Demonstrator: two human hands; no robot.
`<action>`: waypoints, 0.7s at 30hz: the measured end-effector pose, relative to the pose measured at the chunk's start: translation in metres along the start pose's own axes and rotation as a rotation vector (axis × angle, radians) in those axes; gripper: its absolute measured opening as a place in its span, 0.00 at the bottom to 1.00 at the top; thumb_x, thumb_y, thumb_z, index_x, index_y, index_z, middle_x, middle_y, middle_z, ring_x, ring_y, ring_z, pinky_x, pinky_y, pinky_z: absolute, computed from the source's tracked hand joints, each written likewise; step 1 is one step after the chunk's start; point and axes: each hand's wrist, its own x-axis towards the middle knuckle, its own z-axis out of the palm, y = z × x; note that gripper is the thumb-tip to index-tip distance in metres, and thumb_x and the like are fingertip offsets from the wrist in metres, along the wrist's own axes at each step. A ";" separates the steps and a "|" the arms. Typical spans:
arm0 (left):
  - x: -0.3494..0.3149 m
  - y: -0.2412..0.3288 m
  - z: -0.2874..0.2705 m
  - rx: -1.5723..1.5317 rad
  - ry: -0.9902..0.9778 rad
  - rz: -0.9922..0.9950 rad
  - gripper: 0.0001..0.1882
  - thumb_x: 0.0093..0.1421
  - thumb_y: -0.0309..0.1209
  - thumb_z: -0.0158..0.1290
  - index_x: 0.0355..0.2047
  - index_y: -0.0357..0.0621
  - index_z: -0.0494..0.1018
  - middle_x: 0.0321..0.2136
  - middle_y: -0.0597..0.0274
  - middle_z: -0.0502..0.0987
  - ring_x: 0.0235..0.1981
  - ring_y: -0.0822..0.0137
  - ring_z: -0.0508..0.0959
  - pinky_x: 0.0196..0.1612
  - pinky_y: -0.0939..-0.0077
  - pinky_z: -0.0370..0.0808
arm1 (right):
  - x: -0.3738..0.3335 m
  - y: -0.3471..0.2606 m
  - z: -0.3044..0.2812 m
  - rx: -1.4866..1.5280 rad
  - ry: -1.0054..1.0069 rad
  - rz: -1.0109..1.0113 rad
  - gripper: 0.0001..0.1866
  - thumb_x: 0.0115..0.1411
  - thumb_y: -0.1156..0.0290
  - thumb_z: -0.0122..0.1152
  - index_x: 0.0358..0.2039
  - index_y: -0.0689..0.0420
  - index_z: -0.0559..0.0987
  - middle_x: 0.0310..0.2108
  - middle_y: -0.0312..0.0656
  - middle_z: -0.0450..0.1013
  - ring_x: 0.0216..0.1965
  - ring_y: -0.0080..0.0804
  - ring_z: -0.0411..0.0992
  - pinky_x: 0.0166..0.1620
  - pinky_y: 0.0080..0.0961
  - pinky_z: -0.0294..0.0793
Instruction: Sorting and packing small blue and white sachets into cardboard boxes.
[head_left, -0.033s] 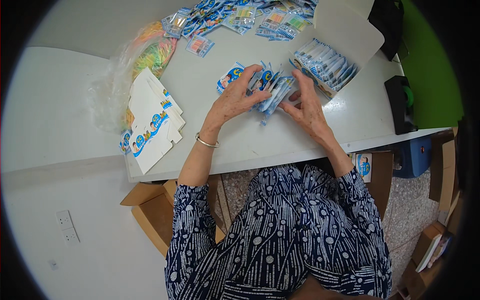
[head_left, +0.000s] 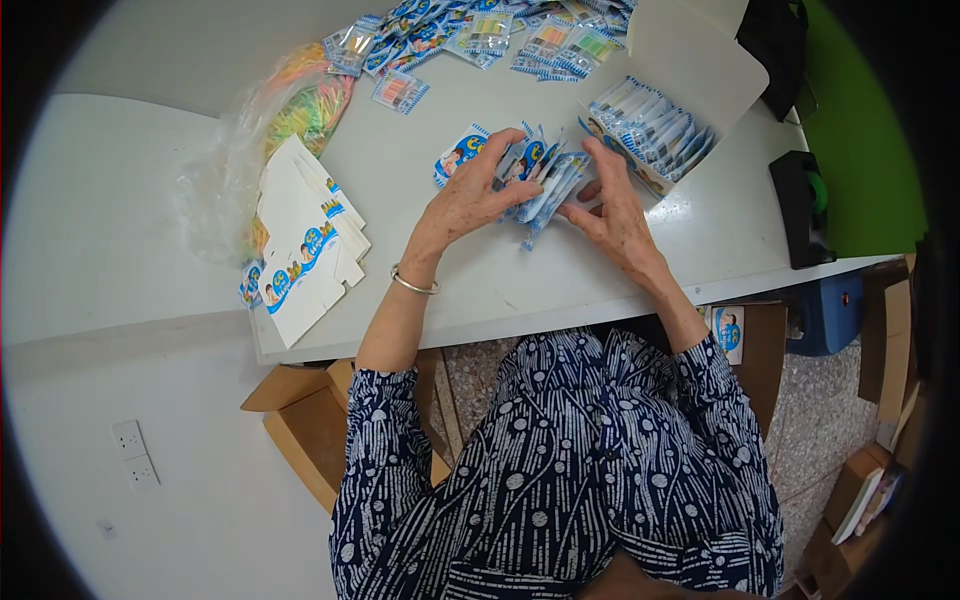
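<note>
A bunch of small clear sachets (head_left: 545, 185) with blue-and-white striped edges stands on end on the white table, between my two hands. My left hand (head_left: 480, 192) is closed round its left side, thumb in front and fingers behind. On the right, my right hand (head_left: 615, 215) is cupped with thumb and forefinger apart, their tips at the bunch's edge; its other fingers curl underneath. A single sachet (head_left: 460, 155) lies flat just beyond my left hand. Close past my right hand stands an open white box (head_left: 655, 185), packed with a row of similar sachets (head_left: 650, 125).
Loose sachets (head_left: 410, 45) are heaped along the table's far side. At the left lie folded white cartons (head_left: 305, 260) and a clear bag (head_left: 305, 110) of colourful contents. A black tape dispenser (head_left: 795, 210) sits at the right edge. Cardboard boxes (head_left: 310, 425) stand below the table.
</note>
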 end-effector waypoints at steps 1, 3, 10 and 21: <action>0.001 0.000 0.000 -0.037 -0.009 -0.020 0.36 0.56 0.45 0.61 0.60 0.41 0.63 0.57 0.46 0.68 0.61 0.50 0.66 0.61 0.62 0.64 | 0.002 0.001 -0.002 0.003 -0.031 -0.031 0.43 0.50 0.72 0.70 0.65 0.57 0.58 0.58 0.47 0.59 0.40 0.33 0.72 0.38 0.26 0.77; 0.002 -0.005 -0.001 -0.067 -0.013 0.002 0.36 0.56 0.45 0.61 0.60 0.41 0.62 0.58 0.46 0.67 0.62 0.50 0.64 0.62 0.62 0.62 | 0.006 0.006 -0.005 0.026 -0.080 -0.052 0.41 0.51 0.73 0.69 0.64 0.56 0.60 0.58 0.46 0.60 0.39 0.32 0.72 0.38 0.25 0.76; 0.005 -0.020 -0.002 -0.081 0.002 0.048 0.42 0.52 0.49 0.64 0.60 0.39 0.62 0.55 0.46 0.70 0.55 0.56 0.72 0.55 0.67 0.69 | 0.013 0.010 -0.009 0.091 -0.165 -0.065 0.35 0.51 0.74 0.68 0.58 0.57 0.64 0.48 0.43 0.67 0.38 0.30 0.73 0.41 0.26 0.75; 0.007 -0.031 -0.001 -0.168 0.003 0.079 0.34 0.57 0.44 0.60 0.59 0.41 0.63 0.54 0.50 0.70 0.55 0.59 0.71 0.56 0.69 0.68 | 0.021 0.012 -0.012 0.112 -0.194 -0.028 0.35 0.50 0.70 0.68 0.58 0.59 0.63 0.44 0.43 0.71 0.37 0.28 0.74 0.41 0.26 0.75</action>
